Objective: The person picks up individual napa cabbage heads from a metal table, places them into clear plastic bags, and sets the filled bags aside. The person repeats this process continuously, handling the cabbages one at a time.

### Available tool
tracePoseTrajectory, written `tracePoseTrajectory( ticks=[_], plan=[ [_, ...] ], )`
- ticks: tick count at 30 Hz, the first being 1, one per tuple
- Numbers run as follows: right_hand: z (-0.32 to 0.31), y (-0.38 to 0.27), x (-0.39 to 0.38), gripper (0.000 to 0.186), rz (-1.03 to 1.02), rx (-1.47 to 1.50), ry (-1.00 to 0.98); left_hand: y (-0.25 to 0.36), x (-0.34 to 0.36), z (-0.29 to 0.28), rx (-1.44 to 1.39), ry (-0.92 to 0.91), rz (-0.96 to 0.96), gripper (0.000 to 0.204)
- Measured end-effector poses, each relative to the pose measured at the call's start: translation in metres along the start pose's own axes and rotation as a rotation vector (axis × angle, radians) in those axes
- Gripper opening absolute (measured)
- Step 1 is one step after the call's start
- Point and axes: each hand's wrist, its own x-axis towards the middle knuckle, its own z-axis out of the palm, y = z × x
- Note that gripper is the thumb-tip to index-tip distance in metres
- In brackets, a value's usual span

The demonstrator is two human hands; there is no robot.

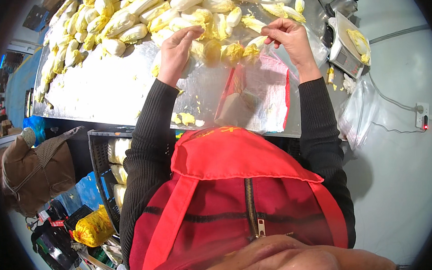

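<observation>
Both hands are raised over the metal table, with a clear plastic bag (232, 68) stretched between them; its outline is faint. My left hand (176, 50) pinches the bag's left edge with thumb and fingers. On the other side, my right hand (289, 37) pinches its right edge between thumb and fingertips. Yellowish napa cabbages (120, 23) lie heaped behind the hands, and some show hazily through the film. Below the bag, a white sheet or packet with red edges (272, 95) lies flat at the table's near edge.
A scale (346, 55) bearing one napa cabbage (359, 44) stands at the right, beside a metal kettle (342, 3). Clear bags (359, 113) hang below it, near a power strip (421, 115). At lower left, a black crate (100, 155) holds wrapped cabbages. Leaf scraps (187, 118) dot the metal table (97, 102).
</observation>
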Motion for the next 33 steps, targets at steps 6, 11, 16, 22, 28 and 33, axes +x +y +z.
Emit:
tracePoseTrajectory(
  ticks=[6, 11, 16, 22, 28, 33],
  plan=[
    [-0.008, 0.087, -0.037, 0.007, 0.077, -0.032, -0.043, -0.045, -0.050, -0.012, 0.462, -0.047, -0.097, 0.019],
    [0.001, 0.171, -0.105, 0.012, 0.421, -0.167, -0.199, -0.101, -0.126, -0.018, 0.883, -0.398, 0.149, 0.017],
    [-0.013, 0.176, -0.121, 0.025, 0.596, -0.100, -0.433, -0.065, -0.141, -0.013, 0.836, -0.631, -0.016, 0.026],
    [-0.014, 0.164, -0.086, 0.035, 0.617, -0.137, -0.238, -0.062, -0.127, -0.018, 0.872, -0.794, -0.120, 0.034],
    [0.059, 0.181, -0.060, 0.046, 0.422, -0.307, -0.099, -0.053, -0.125, -0.005, 1.038, -0.724, -0.095, 0.028],
    [0.071, 0.196, -0.027, 0.038, 0.309, -0.352, -0.072, -0.065, -0.110, -0.017, 1.152, -0.697, -0.195, 0.023]
  ],
)
